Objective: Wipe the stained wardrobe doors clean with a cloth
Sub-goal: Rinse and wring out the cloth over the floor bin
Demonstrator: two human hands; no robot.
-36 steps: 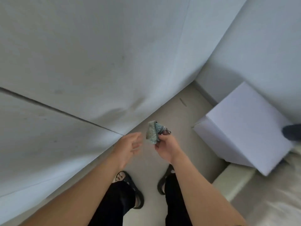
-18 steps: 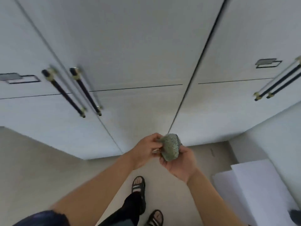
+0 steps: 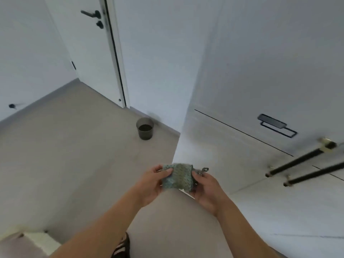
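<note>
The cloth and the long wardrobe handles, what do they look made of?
The cloth looks like a knitted textile, green-grey: bumpy surface, dark stitched edge, a hanging loop. The handles look like matt black metal bars with brass-coloured ends, though blur leaves that open.

Soft, even daylight with a cool blue-grey cast fills the wide-angle view; shadows are faint, the clearest smudging the wall behind the waste bin (image 3: pixel 144 128) just 9 o'clock of centre. Motion blur smears the black bar handles (image 3: pixel 299 159) at 3 o'clock and softens the cloth (image 3: pixel 177 176) at 6 o'clock, while straight edges bow near the borders.
</note>
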